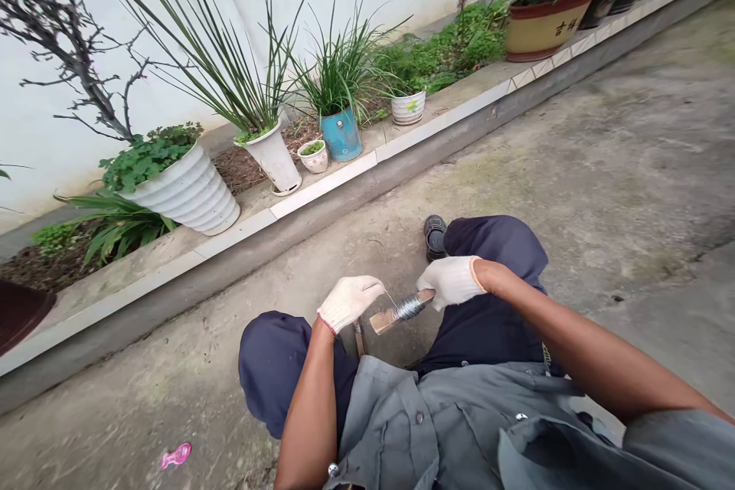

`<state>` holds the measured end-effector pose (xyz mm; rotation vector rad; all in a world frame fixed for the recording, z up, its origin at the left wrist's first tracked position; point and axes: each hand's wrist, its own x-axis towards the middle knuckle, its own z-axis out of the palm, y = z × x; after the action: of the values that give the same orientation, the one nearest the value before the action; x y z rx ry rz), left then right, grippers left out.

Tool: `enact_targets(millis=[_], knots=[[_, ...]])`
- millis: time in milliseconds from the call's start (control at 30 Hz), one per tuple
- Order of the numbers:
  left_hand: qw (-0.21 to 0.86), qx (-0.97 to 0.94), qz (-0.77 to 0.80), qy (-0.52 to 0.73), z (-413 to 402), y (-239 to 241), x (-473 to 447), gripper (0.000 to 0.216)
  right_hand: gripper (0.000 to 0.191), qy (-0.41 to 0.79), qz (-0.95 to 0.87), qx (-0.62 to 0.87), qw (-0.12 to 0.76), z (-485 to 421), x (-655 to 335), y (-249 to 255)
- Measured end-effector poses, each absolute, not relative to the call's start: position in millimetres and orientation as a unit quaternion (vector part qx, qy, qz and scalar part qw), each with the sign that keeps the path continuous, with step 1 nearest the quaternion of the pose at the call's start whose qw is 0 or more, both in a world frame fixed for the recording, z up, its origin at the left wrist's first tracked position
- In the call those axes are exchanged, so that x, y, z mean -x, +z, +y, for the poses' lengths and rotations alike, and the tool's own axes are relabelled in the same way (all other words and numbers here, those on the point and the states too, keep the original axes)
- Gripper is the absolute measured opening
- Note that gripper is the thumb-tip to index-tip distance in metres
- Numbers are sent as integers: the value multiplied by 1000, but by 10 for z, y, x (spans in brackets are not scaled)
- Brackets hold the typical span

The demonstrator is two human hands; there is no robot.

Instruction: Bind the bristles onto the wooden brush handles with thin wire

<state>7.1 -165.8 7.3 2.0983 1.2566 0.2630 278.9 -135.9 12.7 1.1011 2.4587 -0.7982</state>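
Note:
Both my hands wear white knit gloves. My right hand point(451, 280) is closed on one end of a short wooden stick point(383, 319) that has grey wire point(409, 308) wound round its middle. My left hand point(348, 300) is closed in a pinch on the thin free end of that wire, which runs taut from the coil up to its fingers. The stick lies between my knees, above the concrete ground. A second thin stick-like thing point(359, 337) shows below my left hand, partly hidden.
I squat on concrete ground point(602, 168). A raised tiled kerb point(321, 187) runs across in front, with several potted plants on it: a ribbed white pot point(189, 191), a blue pot point(341, 134), a large brown pot point(543, 27). A pink scrap point(175, 455) lies at lower left.

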Motion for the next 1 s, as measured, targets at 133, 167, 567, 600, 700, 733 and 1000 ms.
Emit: enact_targets(millis=[133, 167, 567, 600, 700, 733, 1000], knots=[[364, -791, 480, 104, -1663, 87, -70, 35, 20, -354, 853, -360, 133, -1361, -2824, 206], [370, -788, 482, 104, -1662, 80, -65, 36, 20, -367, 850, -356, 125, -1364, -2833, 215], [358, -771, 511, 125, -1630, 45, -46, 39, 29, -267, 730, -622, -98, -1182, -2559, 36], [346, -779, 509, 118, -1627, 47, -43, 39, 27, -220, 744, -629, -55, -1177, -2544, 24], [304, -800, 506, 108, -1617, 30, -30, 40, 22, -152, 780, -604, 59, -1216, -2553, -12], [292, -806, 505, 105, -1616, 21, -28, 40, 22, -147, 794, -583, 88, -1239, -2571, -24], [331, -806, 482, 88, -1646, 57, -77, 37, 22, -246, 867, -407, 150, -1303, -2788, 13]])
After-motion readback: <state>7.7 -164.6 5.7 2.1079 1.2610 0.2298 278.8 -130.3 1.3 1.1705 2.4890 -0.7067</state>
